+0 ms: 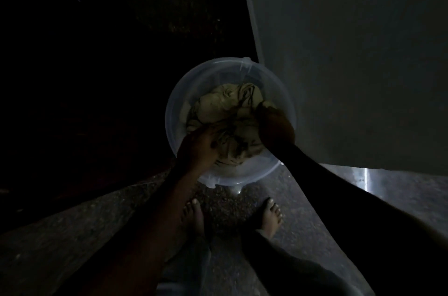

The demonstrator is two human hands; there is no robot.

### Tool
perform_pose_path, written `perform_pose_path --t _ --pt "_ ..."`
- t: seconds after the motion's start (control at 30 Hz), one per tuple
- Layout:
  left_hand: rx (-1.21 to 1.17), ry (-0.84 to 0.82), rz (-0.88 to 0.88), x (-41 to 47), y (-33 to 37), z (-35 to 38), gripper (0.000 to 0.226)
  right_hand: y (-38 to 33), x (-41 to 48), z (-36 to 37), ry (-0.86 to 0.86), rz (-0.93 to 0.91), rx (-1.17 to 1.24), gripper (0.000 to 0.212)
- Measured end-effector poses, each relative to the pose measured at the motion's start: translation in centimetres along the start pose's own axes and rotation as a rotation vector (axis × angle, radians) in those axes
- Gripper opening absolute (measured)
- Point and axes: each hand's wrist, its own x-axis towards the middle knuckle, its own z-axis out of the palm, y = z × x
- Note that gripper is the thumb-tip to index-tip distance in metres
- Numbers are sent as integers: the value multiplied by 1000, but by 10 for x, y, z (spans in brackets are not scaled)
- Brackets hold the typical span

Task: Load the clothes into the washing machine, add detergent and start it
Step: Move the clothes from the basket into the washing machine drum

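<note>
A pale plastic bucket [174, 111] stands on the floor in dim light. Inside it lies a bundle of light greenish clothes [218, 104] with dark strings across it. My left hand [201, 147] reaches in from the near side and grips the cloth at the bundle's front. My right hand [274, 126] is down in the bucket at the bundle's right side, fingers curled into the fabric. The white side of the washing machine [351, 53] rises just right of the bucket; its opening is out of view.
My two bare feet [194, 215] stand on the speckled stone floor [72, 235] just in front of the bucket. The area to the left is very dark. A shiny metal strip [367, 179] shows under the machine at the right.
</note>
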Motion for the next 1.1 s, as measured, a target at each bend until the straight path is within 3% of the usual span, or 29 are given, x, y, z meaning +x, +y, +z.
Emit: perform_pose_path --t 0.17,0.23,0.43,0.67,0.77,0.83,0.93,1.0,1.1 --pt "-67 -37 44 -37 26 -47 62 -60 -39 -93 316 -162 497 23" --pt "-109 -60 33 -52 39 -68 71 -84 -54 -124 318 -187 598 21" --pt "-313 54 -15 -94 101 -137 81 -133 -81 -224 398 3 830 17" --pt "-405 59 241 -159 170 -227 96 -176 -120 -334 438 155 950 13" --pt "-324 110 286 -188 192 -257 107 -195 -133 -372 433 159 1038 11" --pt "-268 179 264 -204 206 -274 90 -207 -142 -397 436 121 1084 14" --pt "-304 274 148 -217 228 -305 44 -220 -155 -430 454 96 1103 15" --pt "-326 316 164 -222 242 -327 23 -225 -160 -449 502 68 1083 12" --pt "-324 357 237 -226 261 -362 16 -223 -163 -466 547 36 995 8"
